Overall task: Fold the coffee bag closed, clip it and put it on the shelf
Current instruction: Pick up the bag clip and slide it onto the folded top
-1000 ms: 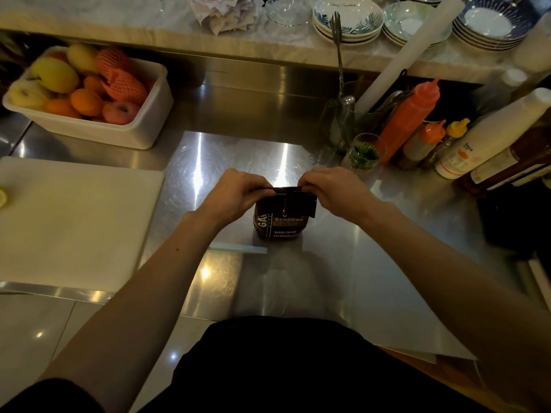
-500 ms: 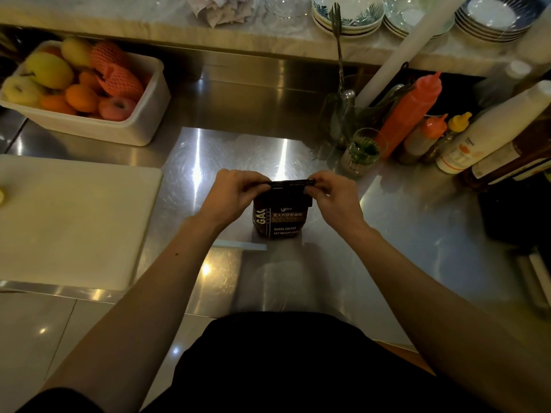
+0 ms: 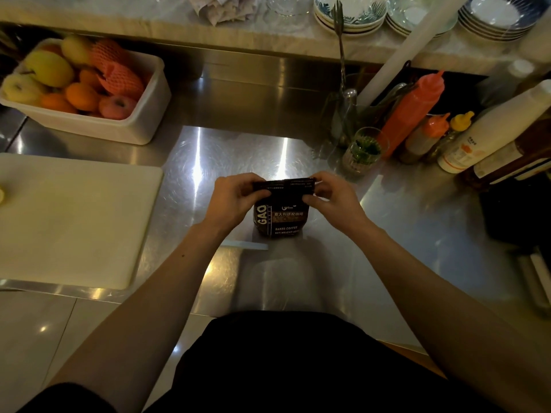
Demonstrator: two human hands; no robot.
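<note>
A dark brown coffee bag (image 3: 281,219) with white lettering stands upright on the steel counter (image 3: 402,222) in front of me. Its top is folded over toward me into a flat band. My left hand (image 3: 232,198) pinches the left end of that fold. At the right end my right hand (image 3: 331,195) pinches the band too. A thin pale strip (image 3: 246,244), possibly the clip, lies on the counter just below the bag to its left. The raised marble shelf (image 3: 119,13) runs along the back.
A white cutting board (image 3: 74,216) lies at the left. Behind it a white tub of fruit (image 3: 149,114). At the right stand squeeze bottles (image 3: 411,111), a small glass (image 3: 362,152) and a utensil holder (image 3: 346,114). Stacked plates (image 3: 348,16) sit on the shelf.
The folded top flap has been turned down further and flattened into a band. Both hands shifted slightly while keeping hold of its ends.
</note>
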